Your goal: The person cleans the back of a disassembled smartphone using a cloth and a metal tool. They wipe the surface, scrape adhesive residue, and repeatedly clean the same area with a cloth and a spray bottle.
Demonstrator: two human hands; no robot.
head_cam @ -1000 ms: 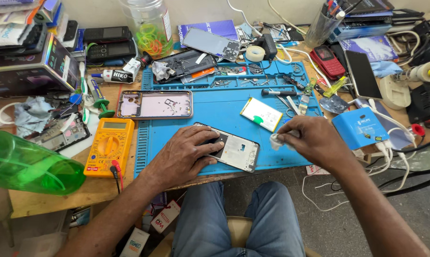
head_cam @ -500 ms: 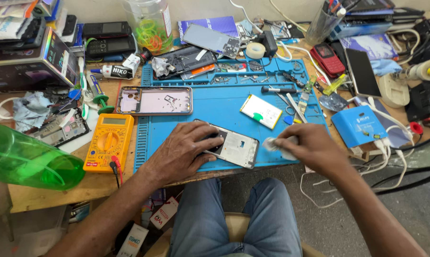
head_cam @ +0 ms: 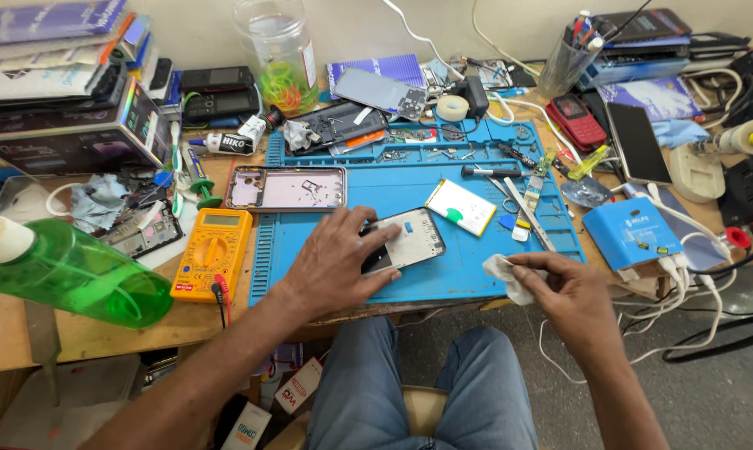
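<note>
An opened phone body (head_cam: pixel 407 240) lies on the blue work mat (head_cam: pixel 476 258), its pale inside facing up. My left hand (head_cam: pixel 336 260) rests flat on its left part and pins it to the mat. My right hand (head_cam: pixel 562 287) hovers at the mat's front right corner, to the right of the phone, and pinches a small crumpled white cloth (head_cam: pixel 505 273) between thumb and fingers. The cloth is apart from the phone.
A phone battery (head_cam: pixel 460 206) and a pink phone frame (head_cam: pixel 286 187) lie on the mat. A yellow multimeter (head_cam: pixel 212 252) and a green spray bottle (head_cam: pixel 76 272) sit left. A blue box (head_cam: pixel 633 232), tweezers, cables and phones crowd the right and back.
My right hand has drawn the white cloth away from the phone, right and toward the table's front edge. My left hand stays on the phone.
</note>
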